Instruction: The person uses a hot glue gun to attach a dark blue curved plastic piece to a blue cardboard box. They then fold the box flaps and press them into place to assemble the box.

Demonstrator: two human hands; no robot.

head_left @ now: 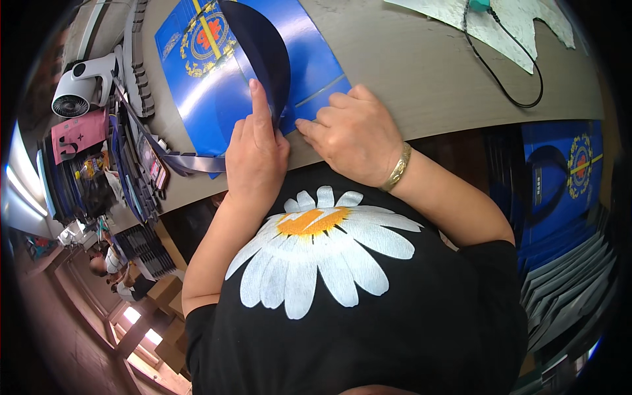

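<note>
A glossy blue printed card sheet (pixel 217 79) with a gold and red emblem lies flat on the brown worktable (pixel 421 72). A dark curved flap (pixel 263 46) of it stands folded up. My left hand (pixel 255 155) presses on the sheet's near edge, index finger stretched up along the flap. Beside it my right hand (pixel 352 135), wearing a gold bracelet (pixel 397 168), rests with fingers curled on the sheet's lower right corner.
A white handheld fan (pixel 82 85) and stacks of dark cut pieces (pixel 138 59) sit at the table's left. A black cable (pixel 507 72) loops at the far right over white sheets (pixel 507 20). Stacked blue printed sheets (pixel 566 197) lie low on my right. People sit far down at the left.
</note>
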